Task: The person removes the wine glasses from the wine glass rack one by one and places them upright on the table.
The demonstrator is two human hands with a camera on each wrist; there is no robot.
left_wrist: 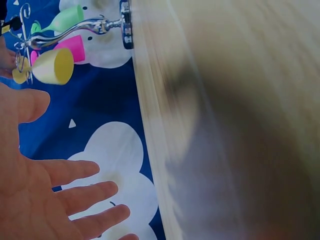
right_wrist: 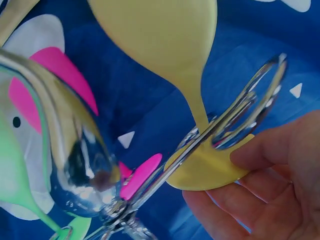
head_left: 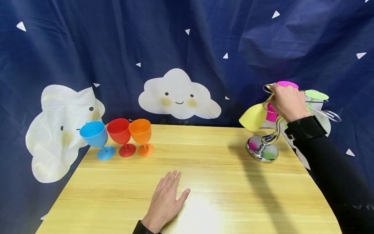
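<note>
My right hand (head_left: pixel 287 101) is at the top of a chrome goblet rack (head_left: pixel 270 138) on the right side. In the right wrist view, its thumb and fingers pinch the round foot of a yellow goblet (right_wrist: pixel 165 40), whose bowl hangs downward from a wire loop. A pink goblet (head_left: pixel 271 113) and a green goblet (head_left: pixel 317 95) hang upside down on the same rack, partly hidden behind the hand and sleeve. My left hand (head_left: pixel 165 201) is over the front middle of the table, palm down, fingers straight and thumb spread, holding nothing.
Blue (head_left: pixel 94 135), red (head_left: pixel 119 131) and orange (head_left: pixel 141 131) goblets stand upright in a row at the table's back left. The wooden table (head_left: pixel 190 152) ends at a dark blue curtain (head_left: pixel 117 42) with clouds and triangles printed on it.
</note>
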